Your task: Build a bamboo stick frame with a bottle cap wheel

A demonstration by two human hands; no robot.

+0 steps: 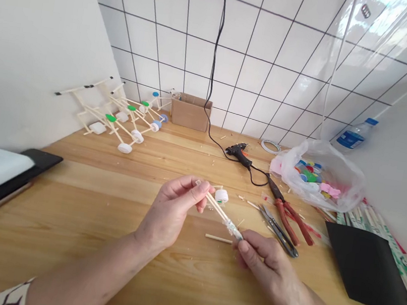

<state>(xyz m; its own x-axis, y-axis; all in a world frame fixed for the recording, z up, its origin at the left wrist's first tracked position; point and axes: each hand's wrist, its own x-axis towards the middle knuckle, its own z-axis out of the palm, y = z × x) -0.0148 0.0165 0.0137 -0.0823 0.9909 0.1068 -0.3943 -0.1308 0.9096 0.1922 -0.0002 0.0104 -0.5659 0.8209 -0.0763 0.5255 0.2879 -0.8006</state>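
Note:
A pair of wooden chopsticks (pixel 217 206) slants between my hands above the middle of the table. My left hand (pixel 176 202) pinches their upper end between thumb and fingers. Crumpled clear plastic wrapper (pixel 232 228) is bunched round the lower end, where my right hand (pixel 260 258) is closed on it. Just behind the chopsticks lies a white bottle cap (pixel 222 196). A short piece of stick (pixel 218 238) rests on the table under them.
Stick frames with cap wheels (pixel 124 148) stand at back left, beside a cardboard box (pixel 191 112). Rightward are a glue gun (pixel 239 153), pliers (pixel 289 216), snips (pixel 279 231), a bag of caps (pixel 345 174), black card (pixel 363 263) and wrapped chopsticks (pixel 393 237).

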